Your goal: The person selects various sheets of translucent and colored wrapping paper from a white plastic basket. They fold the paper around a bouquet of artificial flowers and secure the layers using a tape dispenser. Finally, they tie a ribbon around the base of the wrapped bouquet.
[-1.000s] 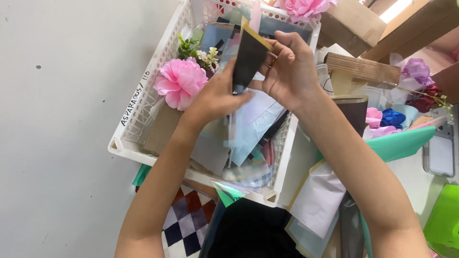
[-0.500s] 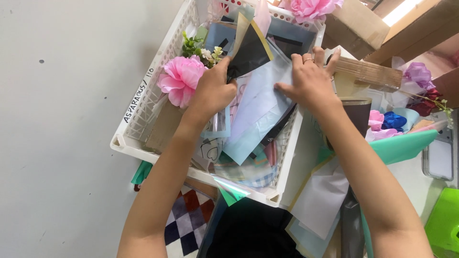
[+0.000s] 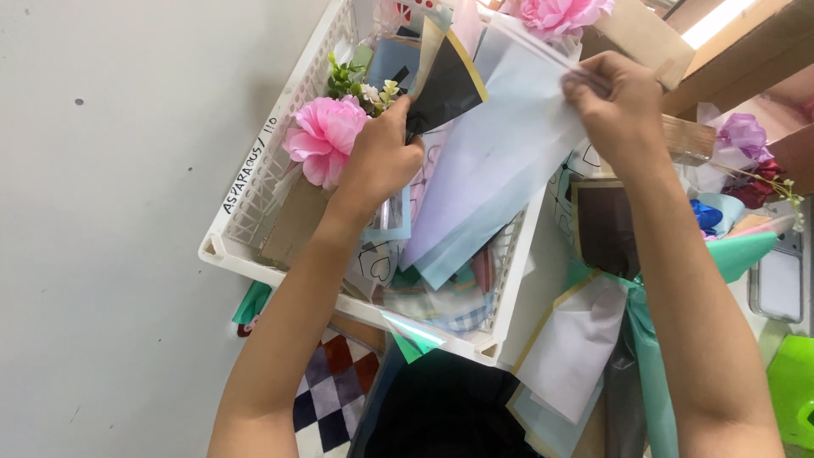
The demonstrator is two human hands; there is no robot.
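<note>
Two hands sorting wrapping sheets over a crowded white plastic crate (image 3: 254,182).

The left hand (image 3: 381,157) curls its fingers around a black sheet with a gold edge (image 3: 445,85), just right of a pink artificial flower (image 3: 322,136). The right hand (image 3: 615,106) pinches the top corner of a pale blue translucent sheet (image 3: 500,178); I think this thin sheet may tear or drag loose papers under it out.

The left hand (image 3: 383,157) covered the lower edge of the black sheet (image 3: 447,85), so its grip could not be told. The pale blue sheet (image 3: 500,161) hid most papers in the white crate (image 3: 254,174), whose far end, like the pink flower (image 3: 555,14), ran off the top edge
</note>
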